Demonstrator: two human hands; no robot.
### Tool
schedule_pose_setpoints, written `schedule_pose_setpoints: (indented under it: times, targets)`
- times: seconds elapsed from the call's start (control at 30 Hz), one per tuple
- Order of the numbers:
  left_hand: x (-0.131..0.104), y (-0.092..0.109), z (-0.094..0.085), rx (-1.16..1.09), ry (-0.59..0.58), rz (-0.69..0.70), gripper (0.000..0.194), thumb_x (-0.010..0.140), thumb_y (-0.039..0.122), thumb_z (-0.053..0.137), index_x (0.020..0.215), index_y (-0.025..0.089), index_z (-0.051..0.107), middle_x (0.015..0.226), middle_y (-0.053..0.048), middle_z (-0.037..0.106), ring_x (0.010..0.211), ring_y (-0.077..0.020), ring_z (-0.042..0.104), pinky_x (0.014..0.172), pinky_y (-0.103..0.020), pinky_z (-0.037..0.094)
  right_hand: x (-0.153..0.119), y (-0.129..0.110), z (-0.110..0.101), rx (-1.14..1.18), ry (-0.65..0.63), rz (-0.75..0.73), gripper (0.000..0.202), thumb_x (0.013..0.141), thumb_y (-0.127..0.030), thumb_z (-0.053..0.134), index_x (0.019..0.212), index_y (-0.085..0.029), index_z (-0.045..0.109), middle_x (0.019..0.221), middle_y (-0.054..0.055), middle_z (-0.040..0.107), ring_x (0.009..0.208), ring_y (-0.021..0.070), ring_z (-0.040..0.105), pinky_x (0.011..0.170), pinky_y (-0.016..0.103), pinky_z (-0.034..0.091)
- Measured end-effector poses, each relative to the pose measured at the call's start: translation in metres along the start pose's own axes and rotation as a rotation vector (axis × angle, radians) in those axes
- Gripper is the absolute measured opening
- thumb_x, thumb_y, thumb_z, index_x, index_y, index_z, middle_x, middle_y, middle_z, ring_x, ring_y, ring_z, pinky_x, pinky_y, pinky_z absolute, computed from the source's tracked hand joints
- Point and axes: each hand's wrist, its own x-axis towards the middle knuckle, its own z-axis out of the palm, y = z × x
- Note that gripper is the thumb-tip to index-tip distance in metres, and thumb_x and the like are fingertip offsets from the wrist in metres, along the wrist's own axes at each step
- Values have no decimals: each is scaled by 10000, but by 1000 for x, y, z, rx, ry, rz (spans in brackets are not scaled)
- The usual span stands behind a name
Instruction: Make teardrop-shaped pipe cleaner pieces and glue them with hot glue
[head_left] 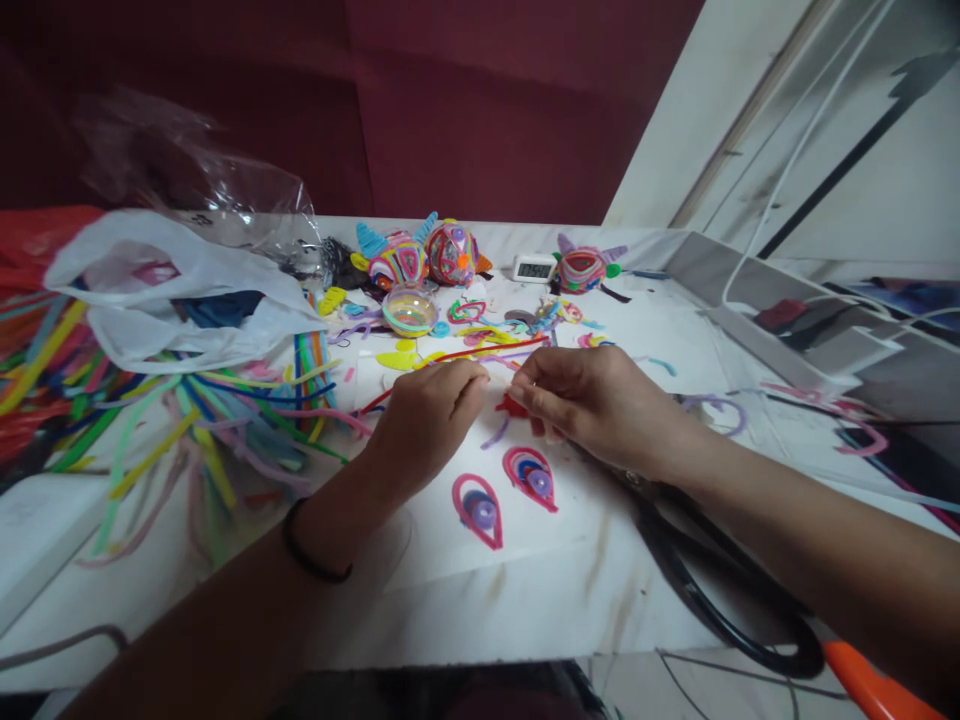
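My left hand [431, 420], a dark band at its wrist, is closed over the middle of the table; whatever its fingers pinch is hidden. Close to its right, my right hand [592, 405] pinches a small red fuzzy piece [513, 406] between thumb and fingers. A long red pipe cleaner [487, 348] stretches just behind both hands. Below them on white paper [427, 560] lie two pink teardrop shapes, the left one [478, 510] and the right one [531, 478], each with blue and purple inside.
Many coloured pipe cleaners [217, 420] and a white plastic bag [195, 290] fill the left side. Decorated balls [454, 252], a white digital clock [534, 268] and a clear bowl [410, 312] stand behind. Black-handled scissors [720, 590] lie under my right forearm.
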Motion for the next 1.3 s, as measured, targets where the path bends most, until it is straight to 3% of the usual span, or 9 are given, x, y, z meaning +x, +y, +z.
schedule_pose_setpoints:
  times: [0.17, 0.37, 0.47, 0.6, 0.73, 0.97, 1.17, 1.27, 1.3]
  targets:
    - [2, 4, -2, -18, -20, -197, 205, 836, 187, 508, 664, 147, 610, 537, 4, 601, 527, -124, 558, 558, -243, 364, 1, -1, 4, -7, -4, -9, 155, 871, -249, 502, 763, -167, 576, 567, -32, 609, 510, 102, 568, 517, 212, 404]
    - [7, 0, -6, -659, -329, -638, 304, 849, 337, 492, 638, 154, 613, 497, 33, 533, 414, -71, 444, 413, -192, 328, 4, 0, -6, -101, -14, -58, 114, 839, -151, 508, 820, -136, 620, 625, -9, 608, 528, 93, 513, 526, 206, 369]
    - [7, -1, -4, -868, -352, -735, 326, 856, 394, 489, 664, 149, 587, 501, 41, 506, 402, -58, 422, 374, -171, 310, 5, -1, -11, -104, -40, -88, 143, 823, -114, 507, 876, -135, 638, 689, 1, 629, 586, 101, 521, 558, 206, 376]
    - [5, -1, -1, -1073, -337, -776, 229, 836, 351, 534, 752, 144, 586, 601, 27, 556, 447, -50, 470, 377, -148, 334, 8, 0, -13, -21, -77, -102, 164, 815, -108, 502, 856, -154, 654, 753, 5, 647, 662, 111, 560, 612, 215, 405]
    - [5, 2, 0, -1180, -277, -720, 200, 731, 244, 659, 892, 168, 567, 666, 23, 627, 494, -77, 550, 392, -154, 384, 11, 3, -10, 153, -97, -56, 132, 850, -264, 522, 845, -152, 590, 768, 36, 653, 693, 141, 596, 623, 256, 450]
    - [6, 8, -3, -1043, -123, -563, 115, 751, 265, 660, 769, 152, 642, 525, 29, 604, 450, -81, 531, 450, -196, 435, 14, -4, -5, 313, -130, 39, 327, 832, -473, 566, 858, -159, 480, 676, 34, 641, 615, 144, 590, 546, 256, 461]
    - [9, 4, -4, -886, 2, -617, 158, 803, 296, 603, 771, 166, 687, 663, 2, 646, 450, -67, 520, 409, -184, 399, -26, -6, -46, -58, 60, 40, 203, 860, -356, 564, 827, -165, 627, 804, 37, 655, 736, 155, 588, 642, 259, 433]
    - [9, 3, -4, -951, 5, -660, 207, 837, 344, 578, 794, 160, 661, 844, -47, 701, 544, -96, 594, 435, -189, 457, -68, 3, -61, -331, -24, 168, 241, 922, -341, 470, 821, -200, 637, 686, -1, 634, 500, 109, 531, 493, 247, 374]
    - [9, 3, -4, -978, 6, -665, 218, 839, 359, 580, 818, 155, 653, 846, -56, 704, 563, -107, 605, 439, -192, 471, -83, 8, -63, -442, -31, 172, 246, 931, -319, 454, 815, -203, 638, 722, 13, 646, 554, 125, 562, 539, 264, 392]
